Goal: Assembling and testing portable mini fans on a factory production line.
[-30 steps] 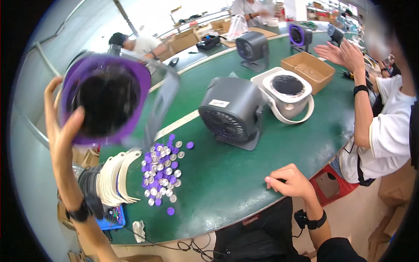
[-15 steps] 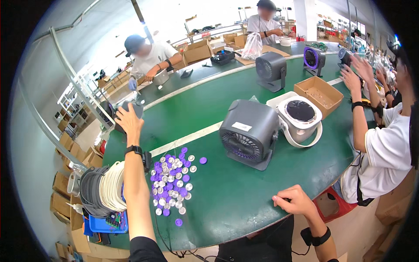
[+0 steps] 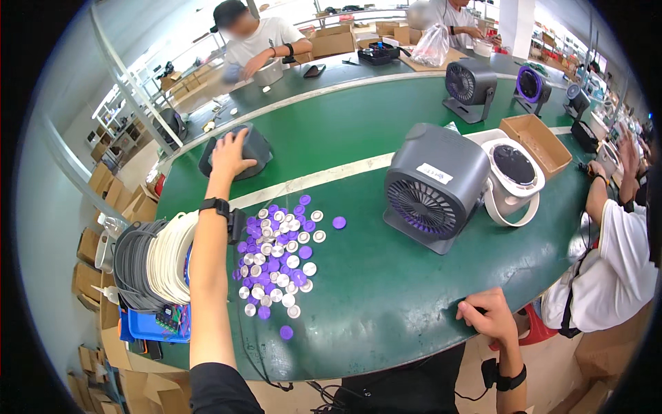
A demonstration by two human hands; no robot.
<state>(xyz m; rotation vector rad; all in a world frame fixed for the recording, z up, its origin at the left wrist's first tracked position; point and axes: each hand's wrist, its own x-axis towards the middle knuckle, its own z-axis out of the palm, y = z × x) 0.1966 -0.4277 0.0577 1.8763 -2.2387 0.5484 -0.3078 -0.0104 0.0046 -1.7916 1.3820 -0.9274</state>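
My left hand [image 3: 233, 153] reaches far forward, its fingers spread and gripping the top of a dark grey rounded housing [image 3: 256, 150], which looks like a fan lying on the green table. The housing's front is hidden. At the table's front edge, my right hand [image 3: 488, 312] is curled into a loose fist, with nothing visible in it. Between my arms lies a pile of purple and silver round caps [image 3: 276, 259]. A large dark grey fan [image 3: 438, 186] stands right of the pile, beside a white device [image 3: 514, 172] with a black top and a loop handle.
Coils of grey and cream cord [image 3: 169, 255] stand at left by a blue tray [image 3: 148, 324]. A cardboard box [image 3: 536, 145], a grey fan [image 3: 470, 86] and a purple-ringed fan [image 3: 531, 86] are at the far right. Co-workers sit across and at right; thin cables hang at the front edge.
My left hand and the grey housing have moved right over the table. My right hand stays curled at the edge. The view has shifted, and the right-hand co-worker's hands have lowered.
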